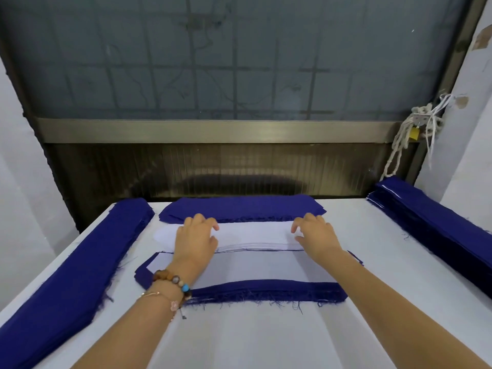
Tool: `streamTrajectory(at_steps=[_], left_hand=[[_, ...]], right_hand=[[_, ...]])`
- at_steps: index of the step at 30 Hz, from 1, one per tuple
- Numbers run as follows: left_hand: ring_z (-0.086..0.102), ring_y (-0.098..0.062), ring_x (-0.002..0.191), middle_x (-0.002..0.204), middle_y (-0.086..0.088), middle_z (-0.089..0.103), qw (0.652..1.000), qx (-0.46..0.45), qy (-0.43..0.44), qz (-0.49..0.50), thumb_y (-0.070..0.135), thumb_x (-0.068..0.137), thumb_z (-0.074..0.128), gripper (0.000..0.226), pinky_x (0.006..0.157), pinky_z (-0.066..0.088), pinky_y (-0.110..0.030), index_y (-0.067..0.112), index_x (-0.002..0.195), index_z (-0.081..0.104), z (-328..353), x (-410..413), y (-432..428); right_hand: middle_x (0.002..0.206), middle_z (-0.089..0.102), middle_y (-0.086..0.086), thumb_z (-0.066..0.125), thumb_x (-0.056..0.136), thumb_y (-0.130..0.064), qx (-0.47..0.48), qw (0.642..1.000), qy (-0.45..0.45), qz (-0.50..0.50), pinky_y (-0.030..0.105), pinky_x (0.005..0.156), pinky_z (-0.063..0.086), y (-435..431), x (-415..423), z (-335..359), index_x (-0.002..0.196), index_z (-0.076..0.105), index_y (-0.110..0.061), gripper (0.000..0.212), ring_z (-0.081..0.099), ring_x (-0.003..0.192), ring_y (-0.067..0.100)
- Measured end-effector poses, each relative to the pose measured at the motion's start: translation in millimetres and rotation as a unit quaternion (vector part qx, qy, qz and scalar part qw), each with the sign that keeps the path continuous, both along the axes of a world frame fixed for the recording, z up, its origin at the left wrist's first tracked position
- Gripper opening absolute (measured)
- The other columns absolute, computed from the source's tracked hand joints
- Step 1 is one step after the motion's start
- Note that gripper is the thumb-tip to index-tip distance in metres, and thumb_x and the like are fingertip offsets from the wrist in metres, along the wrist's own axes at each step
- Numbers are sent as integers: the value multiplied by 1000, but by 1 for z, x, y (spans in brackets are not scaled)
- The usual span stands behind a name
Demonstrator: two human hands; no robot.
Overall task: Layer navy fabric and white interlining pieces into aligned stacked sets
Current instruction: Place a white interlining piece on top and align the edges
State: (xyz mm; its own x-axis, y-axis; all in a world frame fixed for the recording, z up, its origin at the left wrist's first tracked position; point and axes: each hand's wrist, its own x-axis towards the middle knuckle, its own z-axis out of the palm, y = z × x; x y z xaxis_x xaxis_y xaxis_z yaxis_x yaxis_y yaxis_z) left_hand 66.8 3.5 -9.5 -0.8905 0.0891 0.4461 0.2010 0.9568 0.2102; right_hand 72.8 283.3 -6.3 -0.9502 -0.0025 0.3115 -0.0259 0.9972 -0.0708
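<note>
I see left hand, right hand on white interlining stack, fingers curled; grip unclear. Navy fabric stack beyond fingertips; layered set beneath wrists.

Window: wide frosted grey pane fills the far side; a grid of bars shows dimly behind it.
Frame: brushed metal rail under the glass, dark ribbed panel below it.
Walls: pale wall on the left; right wall has chipped patches.
Frame corner: white cord knotted there, with a yellow padlock.
Desk: white-covered desk, evenly lit.
</note>
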Motion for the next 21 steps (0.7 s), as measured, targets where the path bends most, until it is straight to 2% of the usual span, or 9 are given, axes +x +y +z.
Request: streamTrajectory(at_steps=[5, 9, 11, 14, 18, 21], left_hand=[[50, -17, 107, 115, 5, 56, 997, 1, -16, -69, 30, 96, 56, 20, 92, 45, -32, 29, 116, 57, 0, -35, 42], [55, -17, 92, 102, 2, 63, 993, 16, -61, -101, 34, 97, 53, 16, 78, 48, -29, 23, 105, 62, -1, -54, 56], [51, -14, 89, 97, 4, 60, 991, 34, -55, -116, 35, 97, 53, 15, 73, 44, -25, 23, 104, 58, -11, -57, 55], [47, -13, 94, 94, 9, 49, 991, 42, -29, -124, 38, 97, 51, 17, 78, 41, -25, 27, 109, 54, -24, -59, 51], [43, -12, 97, 104, 7, 50, 994, 9, -8, -110, 41, 98, 49, 18, 79, 34, -23, 31, 113, 53, -27, -62, 51], [41, -13, 95, 101, 7, 48, 994, 3, 4, -108, 42, 97, 50, 16, 77, 31, -23, 31, 107, 55, -28, -61, 53]], right_hand=[[120, 56, 0, 55, 96, -23, -60, 996, -5, 65, 29, 96, 45, -32, -33, -5, 116, 56, -25, 20, 50, 110, 18], [111, 59, 1, 58, 94, -22, -122, 986, -25, 112, 26, 88, 47, -47, -55, -10, 112, 62, -20, 18, 55, 102, 17], [109, 59, 0, 60, 93, -27, -141, 983, -21, 111, 24, 85, 47, -49, -60, -18, 112, 63, -20, 20, 55, 100, 14], [108, 59, -2, 60, 92, -31, -155, 983, 2, 93, 21, 84, 45, -49, -66, -30, 110, 62, -23, 20, 53, 100, 12], [115, 55, 1, 60, 92, -33, -141, 988, -10, 66, 23, 90, 43, -52, -71, -33, 114, 60, -23, 24, 50, 106, 16], [114, 53, 1, 58, 94, -31, -129, 990, -4, 62, 23, 89, 43, -53, -71, -34, 112, 59, -22, 20, 49, 105, 16]])
